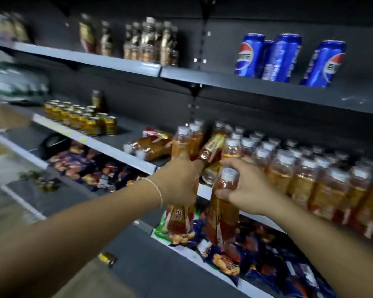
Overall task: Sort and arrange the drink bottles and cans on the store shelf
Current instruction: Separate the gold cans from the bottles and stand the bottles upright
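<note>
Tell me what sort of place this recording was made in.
Most likely a small shop's drinks aisle. Tiered metal shelves with price-strip edges carry rows of identical amber drink bottles. Blue cola cans stand on the shelf above, and snack packets fill the shelf below.

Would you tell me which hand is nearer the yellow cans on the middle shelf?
Left. The left hand is right of the yellow cans; the right hand is farther right.

Grey middle shelf (125, 134): rows of upright amber bottles (299, 175), small yellow cans (82, 119), perhaps fallen bottles (146, 147) between.
</note>
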`<state>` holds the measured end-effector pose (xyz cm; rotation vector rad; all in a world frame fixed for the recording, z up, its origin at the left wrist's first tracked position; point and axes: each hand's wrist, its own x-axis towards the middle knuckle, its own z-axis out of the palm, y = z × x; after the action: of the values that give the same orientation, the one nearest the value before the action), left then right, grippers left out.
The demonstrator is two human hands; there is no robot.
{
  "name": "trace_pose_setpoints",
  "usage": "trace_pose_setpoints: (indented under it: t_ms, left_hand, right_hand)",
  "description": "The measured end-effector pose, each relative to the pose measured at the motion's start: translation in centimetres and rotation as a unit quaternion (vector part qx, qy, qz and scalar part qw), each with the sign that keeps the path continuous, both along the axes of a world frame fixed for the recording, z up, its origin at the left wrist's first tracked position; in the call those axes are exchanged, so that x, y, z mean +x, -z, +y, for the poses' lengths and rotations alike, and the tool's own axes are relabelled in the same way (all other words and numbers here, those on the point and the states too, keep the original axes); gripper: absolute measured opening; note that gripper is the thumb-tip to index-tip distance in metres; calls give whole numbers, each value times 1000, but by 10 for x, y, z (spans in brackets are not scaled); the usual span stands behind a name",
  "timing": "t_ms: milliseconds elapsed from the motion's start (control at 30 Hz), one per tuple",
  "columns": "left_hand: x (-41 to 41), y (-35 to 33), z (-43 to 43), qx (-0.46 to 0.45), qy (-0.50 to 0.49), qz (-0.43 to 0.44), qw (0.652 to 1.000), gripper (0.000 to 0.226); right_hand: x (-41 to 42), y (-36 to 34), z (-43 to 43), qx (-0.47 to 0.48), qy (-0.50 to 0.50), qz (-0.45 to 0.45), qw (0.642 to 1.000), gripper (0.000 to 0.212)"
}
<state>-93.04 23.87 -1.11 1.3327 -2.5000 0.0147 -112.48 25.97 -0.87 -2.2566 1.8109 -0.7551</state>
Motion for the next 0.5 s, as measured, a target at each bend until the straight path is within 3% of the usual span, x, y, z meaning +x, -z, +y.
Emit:
trace_pose_setpoints:
  t_ms: [500]
  left_hand:
    - [238, 22, -36, 42, -292, -8, 956, 29]
  right_hand:
    - [276, 24, -151, -5, -236, 1, 972, 62]
